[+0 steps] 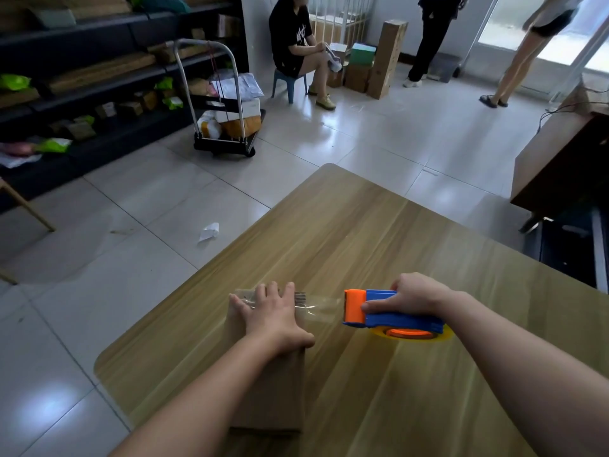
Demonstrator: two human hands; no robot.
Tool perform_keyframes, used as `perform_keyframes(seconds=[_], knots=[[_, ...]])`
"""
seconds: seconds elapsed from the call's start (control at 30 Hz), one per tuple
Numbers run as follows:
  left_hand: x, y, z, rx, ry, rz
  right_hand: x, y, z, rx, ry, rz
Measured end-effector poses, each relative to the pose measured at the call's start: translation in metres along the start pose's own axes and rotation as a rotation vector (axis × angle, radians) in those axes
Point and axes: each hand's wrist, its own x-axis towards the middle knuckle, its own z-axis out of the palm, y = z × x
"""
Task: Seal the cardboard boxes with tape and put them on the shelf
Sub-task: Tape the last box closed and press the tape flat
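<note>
On my feed the cardboard box (270, 384) lies on the bench (362, 225) near its left edge, its long side running away from me. The left hand (270, 311) lies flat on the far end of the box top, fingers straight and spread, pressing down the end of the clear tape (321, 308). The right hand (412, 296) is wrapped round the blue and orange tape dispenser (392, 311), just right of the box and a little above the bench, with the tape stretched taut between the two. I judge the box light: it is small and plain, and a flat palm is enough to pin it. The board looks stiff at the edges, but I would expect the top flaps to give if leaned on, so for the carry to the shelf (82, 77) I would take it by its two long sides, not by the top. The tape is thin, glossy and sticky; let it go slack and I think it will fold onto itself. By my count there is one box on the bench, one dispenser with one roll, one drawn strip and two hands at work. The shelf, well apart at the left wall, already holds many parcels, too many and too dim to count.
</note>
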Motion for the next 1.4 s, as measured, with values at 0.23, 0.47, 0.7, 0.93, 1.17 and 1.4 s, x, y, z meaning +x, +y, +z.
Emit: perform_keyframes(seconds=[0.23,0.47,0.7,0.93,1.17,1.4], knots=[[-0.001,-0.034,-0.016,-0.269,0.015,0.055,-0.012,-0.021,-0.017,0.074,-0.024,-0.069],[-0.013,-0.083,-0.023,-0.615,-0.008,0.061,-0.016,-0.066,-0.029,0.074,-0.018,-0.157],[-0.025,-0.125,-0.033,-1.061,-0.139,0.059,-0.013,-0.113,-0.023,0.060,-0.027,-0.186],[-0.028,-0.159,-0.041,-1.208,-0.225,0.046,-0.012,-0.163,-0.024,-0.016,-0.018,-0.197],[-0.026,-0.188,-0.040,-1.167,-0.253,0.012,-0.011,-0.200,-0.017,-0.090,-0.019,-0.212],[-0.025,-0.205,-0.039,-1.149,-0.270,-0.010,-0.013,-0.227,-0.015,-0.135,0.005,-0.192]])
